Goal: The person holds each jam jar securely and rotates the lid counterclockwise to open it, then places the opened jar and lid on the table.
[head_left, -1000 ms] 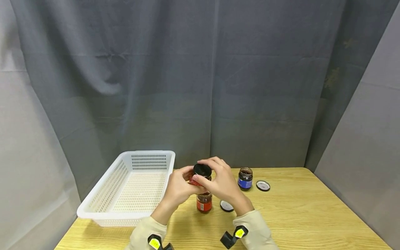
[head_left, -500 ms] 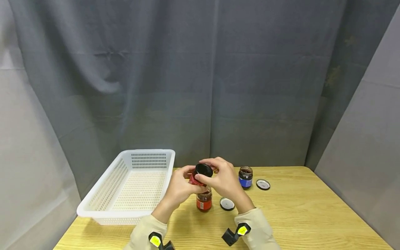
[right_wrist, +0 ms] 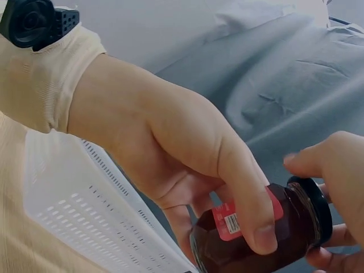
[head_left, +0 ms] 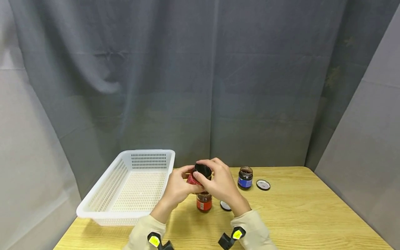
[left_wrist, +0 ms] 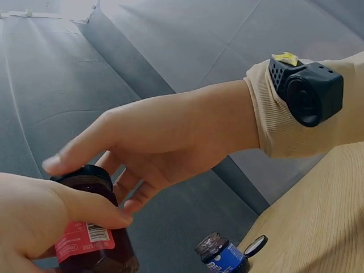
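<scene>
My left hand (head_left: 178,185) grips the body of a dark jam jar with a red label (head_left: 192,179), held above the table. On its black lid (head_left: 204,169) are the thumb and fingers of my right hand (head_left: 222,180). The lid sits on the jar's mouth. In the right wrist view the jar (right_wrist: 296,227) lies tilted, with the left thumb across its label. The left wrist view shows the right hand (left_wrist: 159,136) around the lid. Just below the hands, a lidless jar with an orange-red label (head_left: 204,204) stands on the table.
A white perforated basket (head_left: 118,215) stands on the left. To the right, an uncovered jar with a blue label (head_left: 245,181) has an upturned lid (head_left: 263,184) beside it. Another upturned lid (head_left: 224,206) is partly hidden by my right wrist.
My right hand on the lid has turned one way and then back. The held jar tipped a little and returned. The right wrist again covers part of the nearer loose lid.
</scene>
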`<state>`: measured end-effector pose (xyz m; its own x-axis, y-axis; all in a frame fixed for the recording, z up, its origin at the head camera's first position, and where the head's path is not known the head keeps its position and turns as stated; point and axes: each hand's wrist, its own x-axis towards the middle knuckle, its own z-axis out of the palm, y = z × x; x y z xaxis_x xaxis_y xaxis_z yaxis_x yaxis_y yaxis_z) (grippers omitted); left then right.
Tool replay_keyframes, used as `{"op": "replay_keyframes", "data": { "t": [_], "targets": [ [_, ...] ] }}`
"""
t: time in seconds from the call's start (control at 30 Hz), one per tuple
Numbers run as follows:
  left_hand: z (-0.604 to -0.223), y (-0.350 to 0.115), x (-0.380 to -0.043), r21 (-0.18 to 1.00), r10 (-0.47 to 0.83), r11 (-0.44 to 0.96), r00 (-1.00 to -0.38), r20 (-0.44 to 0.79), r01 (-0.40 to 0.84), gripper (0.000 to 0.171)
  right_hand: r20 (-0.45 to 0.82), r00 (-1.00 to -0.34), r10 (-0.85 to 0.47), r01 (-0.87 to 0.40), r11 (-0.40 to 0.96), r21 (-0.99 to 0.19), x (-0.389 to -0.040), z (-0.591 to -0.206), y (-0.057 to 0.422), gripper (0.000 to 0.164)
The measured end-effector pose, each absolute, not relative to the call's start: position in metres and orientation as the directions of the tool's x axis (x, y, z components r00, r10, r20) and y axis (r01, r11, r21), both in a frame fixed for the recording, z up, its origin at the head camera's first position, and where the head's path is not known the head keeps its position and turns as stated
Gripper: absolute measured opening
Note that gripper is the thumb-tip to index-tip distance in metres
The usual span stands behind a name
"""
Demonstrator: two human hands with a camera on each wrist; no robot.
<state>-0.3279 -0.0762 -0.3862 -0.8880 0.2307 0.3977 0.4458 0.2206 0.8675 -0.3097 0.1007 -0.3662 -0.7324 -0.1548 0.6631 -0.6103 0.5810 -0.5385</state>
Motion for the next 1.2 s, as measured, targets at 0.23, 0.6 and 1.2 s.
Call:
{"op": "replay_keyframes", "data": {
  "t": [0.23,0.6,1.2],
  "targets": [
    [-0.384,-0.074,-0.330,0.867,0.231,0.218,-0.887,0.399,0.447,0.070,0.712,-0.689,-0.137,-0.637,0.583,-0.504,-0.308,-0.363,0.100,0.033],
    [-0.384,-0.073,-0.329,0.892,0.270,0.123,-0.880,0.391,0.434,0.063,0.707,-0.677,-0.204,-0.674,0.556,-0.485,-0.308,-0.363,0.105,0.033],
    [-0.384,-0.081,-0.333,0.907,0.332,0.034,-0.861,0.386,0.420,0.060,0.637,-0.683,-0.357,-0.730,0.355,-0.584,-0.310,-0.360,0.116,0.034]
  ]
}}
